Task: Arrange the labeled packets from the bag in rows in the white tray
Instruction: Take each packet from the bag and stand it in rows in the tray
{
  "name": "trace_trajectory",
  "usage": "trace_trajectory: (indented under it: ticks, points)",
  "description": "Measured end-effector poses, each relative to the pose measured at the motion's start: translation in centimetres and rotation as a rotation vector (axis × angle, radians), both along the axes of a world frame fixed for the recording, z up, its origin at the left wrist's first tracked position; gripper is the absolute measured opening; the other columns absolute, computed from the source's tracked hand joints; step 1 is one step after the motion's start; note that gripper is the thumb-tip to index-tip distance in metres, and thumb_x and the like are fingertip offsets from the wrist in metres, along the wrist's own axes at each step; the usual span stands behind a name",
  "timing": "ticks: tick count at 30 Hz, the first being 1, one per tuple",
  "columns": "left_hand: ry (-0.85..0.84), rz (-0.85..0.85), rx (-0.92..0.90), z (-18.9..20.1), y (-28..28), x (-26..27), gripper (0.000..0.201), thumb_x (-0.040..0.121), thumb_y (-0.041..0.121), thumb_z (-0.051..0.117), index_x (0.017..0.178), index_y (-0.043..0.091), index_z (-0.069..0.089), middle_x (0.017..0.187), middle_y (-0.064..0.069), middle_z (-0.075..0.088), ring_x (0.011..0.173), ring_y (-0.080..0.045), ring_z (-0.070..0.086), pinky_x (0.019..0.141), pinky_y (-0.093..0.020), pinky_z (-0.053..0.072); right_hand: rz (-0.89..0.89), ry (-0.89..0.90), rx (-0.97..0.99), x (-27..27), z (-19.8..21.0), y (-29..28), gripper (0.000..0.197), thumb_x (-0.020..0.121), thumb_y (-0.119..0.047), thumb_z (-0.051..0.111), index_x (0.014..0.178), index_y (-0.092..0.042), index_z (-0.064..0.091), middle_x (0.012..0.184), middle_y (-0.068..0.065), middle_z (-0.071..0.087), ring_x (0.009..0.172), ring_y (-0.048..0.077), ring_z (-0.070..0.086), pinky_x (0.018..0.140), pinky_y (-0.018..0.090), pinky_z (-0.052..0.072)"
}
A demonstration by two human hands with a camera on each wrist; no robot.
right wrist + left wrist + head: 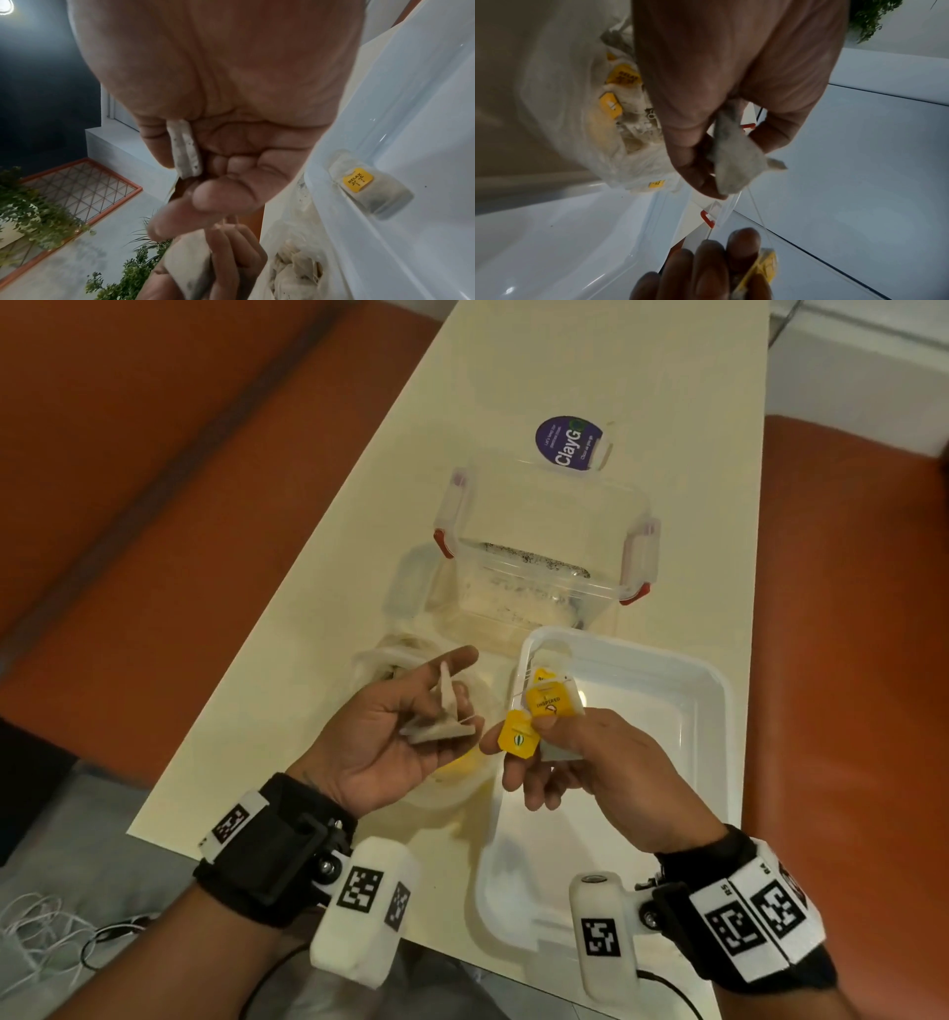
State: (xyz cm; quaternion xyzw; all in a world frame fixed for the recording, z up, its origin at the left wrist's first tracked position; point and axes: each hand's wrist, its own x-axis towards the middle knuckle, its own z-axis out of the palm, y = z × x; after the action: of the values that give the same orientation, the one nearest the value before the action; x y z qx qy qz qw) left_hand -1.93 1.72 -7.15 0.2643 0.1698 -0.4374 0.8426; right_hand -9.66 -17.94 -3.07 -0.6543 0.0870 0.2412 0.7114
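1. Fingers: the right hand [580, 762] pinches a pale tea packet with yellow paper tag [518, 734] at frame centre; the left hand [382, 737] grips a second grey-white packet [441, 719], joined by taut string.
2. Surroundings: the clear plastic bag of packets [618, 121] lies under the left hand; the white plastic tray [714, 711], right of centre, holds one yellow-tagged packet [370, 188].
3. Judgement: separation in hand; next, free the string and lay a packet beside the first.

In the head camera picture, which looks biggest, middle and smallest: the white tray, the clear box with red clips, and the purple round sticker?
As they look in the head view:
1. white tray, though it lies nearest the camera
2. clear box
3. purple sticker, farthest away
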Motion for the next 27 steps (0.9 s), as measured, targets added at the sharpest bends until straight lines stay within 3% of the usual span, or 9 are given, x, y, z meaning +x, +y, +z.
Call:
trace_trajectory:
  ticks: [4,6,8,10,13,15,19,24,27]
  points:
    - [0.015,-0.026,0.109,0.5,-0.5,-0.1,0.035,0.072,-0.003,0.049,0.097,0.004,0.072,0.080,-0.011,0.060,0.077,-0.021,0.060,0.071,-0.037,0.061,-0.058,-0.014,0.005,0.0,0.0,-0.2,0.041,0.092,-0.029,0.042,0.098,-0.005,0.075,0.081,0.008,0.071,0.065,0.019,0.060,0.058,0.025,0.047]
    - [0.066,-0.060,0.097,0.8,-0.8,-0.4,0.027,0.077,0.004,0.048,0.089,0.003,0.072,0.087,-0.014,0.062,0.079,-0.024,0.064,0.076,-0.043,0.060,-0.068,-0.020,-0.022,0.0,0.0,-0.1,0.042,0.092,-0.030,0.043,0.102,-0.001,0.073,0.082,0.004,0.071,0.067,0.017,0.060,0.059,0.026,0.048]
    - [0.074,-0.126,0.125,1.1,-1.2,-0.7,0.016,0.081,0.019,0.053,0.086,0.009,0.064,0.089,-0.013,0.068,0.082,-0.026,0.063,0.077,-0.043,0.058,-0.070,-0.052,-0.091,0.0,0.0,0.2,0.038,0.092,-0.031,0.044,0.099,-0.012,0.077,0.084,-0.002,0.069,0.070,0.014,0.059,0.062,0.026,0.049]
    - [0.070,-0.174,0.187,1.0,-1.6,-0.9,0.016,0.080,0.030,0.062,0.076,0.015,0.058,0.083,-0.007,0.070,0.075,-0.022,0.059,0.063,-0.033,0.058,-0.092,-0.068,-0.158,0.0,0.1,0.3,0.036,0.090,-0.032,0.045,0.093,-0.016,0.078,0.081,-0.005,0.066,0.070,0.011,0.057,0.064,0.027,0.049]
    - [0.099,-0.176,0.272,0.5,-1.8,-0.9,0.021,0.073,0.036,0.075,0.068,0.021,0.061,0.087,0.001,0.062,0.062,-0.015,0.056,0.044,-0.021,0.049,-0.161,-0.076,-0.173,0.1,0.5,0.1,0.035,0.087,-0.033,0.046,0.081,-0.018,0.077,0.085,0.014,0.064,0.067,0.013,0.053,0.065,0.031,0.047]
    - [0.074,-0.171,0.324,0.3,-1.5,-0.9,0.022,0.069,0.043,0.077,0.073,0.024,0.065,0.083,0.003,0.060,0.058,-0.012,0.054,0.039,-0.017,0.042,-0.153,-0.097,-0.169,0.0,0.9,-0.2,0.035,0.089,-0.032,0.046,0.078,-0.024,0.078,0.088,0.021,0.060,0.066,0.015,0.050,0.064,0.031,0.046]
    - [-0.078,-0.204,0.332,0.7,-0.4,-0.7,0.047,0.059,0.053,0.084,0.092,0.022,0.072,0.076,0.000,0.060,0.062,-0.011,0.050,0.041,-0.016,0.040,-0.185,-0.092,-0.109,-0.3,1.2,-0.8,0.035,0.088,-0.029,0.047,0.072,-0.028,0.078,0.076,0.013,0.052,0.061,0.015,0.049,0.060,0.026,0.045]
    - [-0.228,-0.263,0.358,1.3,1.0,-0.1,0.034,0.079,0.028,0.069,0.106,0.009,0.063,0.084,-0.006,0.059,0.058,-0.008,0.058,0.039,-0.015,0.041,-0.224,-0.063,-0.025,-0.5,1.0,-1.3,0.035,0.086,-0.028,0.047,0.078,-0.019,0.079,0.077,0.010,0.053,0.060,0.017,0.048,0.058,0.029,0.043]
    - [-0.258,-0.275,0.388,1.6,1.0,0.1,0.035,0.079,0.033,0.068,0.105,0.011,0.062,0.087,-0.006,0.062,0.064,-0.010,0.054,0.037,-0.014,0.034,-0.212,-0.059,0.003,-0.6,1.1,-1.3,0.035,0.085,-0.027,0.047,0.077,-0.015,0.078,0.076,0.008,0.057,0.059,0.018,0.048,0.057,0.029,0.043]
